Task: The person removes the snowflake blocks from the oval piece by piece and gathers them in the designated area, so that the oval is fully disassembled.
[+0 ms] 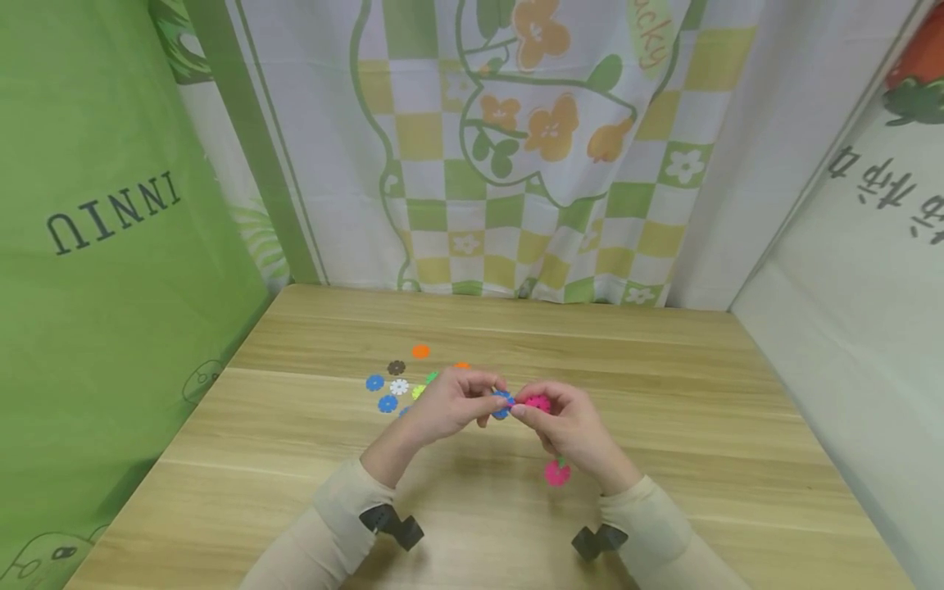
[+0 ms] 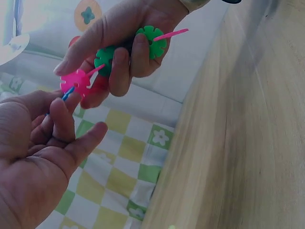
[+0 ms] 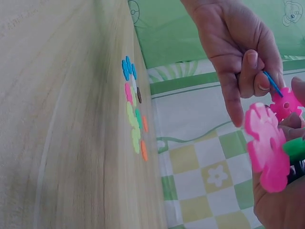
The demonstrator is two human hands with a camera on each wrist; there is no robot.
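My left hand [image 1: 450,407] pinches a blue notched plastic disc [image 1: 503,404] between thumb and fingers. Just right of it, my right hand [image 1: 575,422] grips a chain of linked discs. The chain has a pink disc [image 2: 74,82] at the leading end, a green disc [image 2: 101,58] behind it, another green disc [image 2: 153,36] farther back, and a pink disc [image 3: 268,148] hanging below the palm. The blue disc meets the leading pink disc edge to edge, crosswise; how deeply their slots engage I cannot tell. Fingers hide the middle of the chain.
Loose discs lie on the wooden table [image 1: 664,393] beyond and left of my left hand: blue [image 1: 374,383], white [image 1: 399,387], brown [image 1: 396,368], orange [image 1: 420,351] and yellow-green [image 1: 418,392] among them. A patterned curtain [image 1: 516,238] hangs along the far table edge.
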